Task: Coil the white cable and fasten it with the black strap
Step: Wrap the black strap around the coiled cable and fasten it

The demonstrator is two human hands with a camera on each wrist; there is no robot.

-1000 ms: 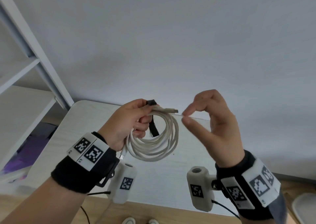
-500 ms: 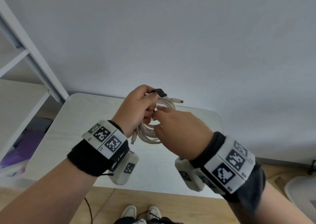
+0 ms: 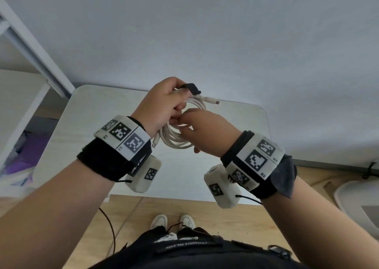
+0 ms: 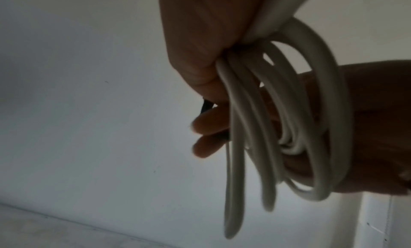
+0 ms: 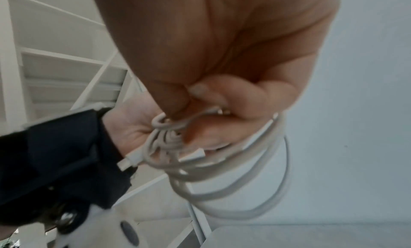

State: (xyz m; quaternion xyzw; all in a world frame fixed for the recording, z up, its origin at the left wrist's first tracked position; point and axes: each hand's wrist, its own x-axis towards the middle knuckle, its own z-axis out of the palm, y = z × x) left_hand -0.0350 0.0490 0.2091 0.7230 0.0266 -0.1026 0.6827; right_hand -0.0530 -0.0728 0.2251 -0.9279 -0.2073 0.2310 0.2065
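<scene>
My left hand (image 3: 164, 104) is raised above the table and grips the coiled white cable (image 3: 176, 142) at the top of its loops. The black strap (image 3: 191, 88) sticks out over the thumb, and a cable plug (image 3: 213, 101) points right beyond it. My right hand (image 3: 205, 129) is pressed against the coil with its fingers curled into the loops, where the strap's hanging end was. That pinch is hidden in the head view. The left wrist view shows the cable loops (image 4: 289, 111) and a bit of strap (image 4: 205, 107). The right wrist view shows the coil (image 5: 244, 181) below the curled right hand (image 5: 222, 49).
A small white table (image 3: 92, 125) stands below the hands against a pale wall. A white shelf unit (image 3: 24, 96) is at the left. A white rounded object (image 3: 359, 203) sits on the wooden floor at the right.
My right hand let go of the cable end, swung left and closed its fingers into the coil by the strap. Both hands have risen slightly, with the coil still in the left.
</scene>
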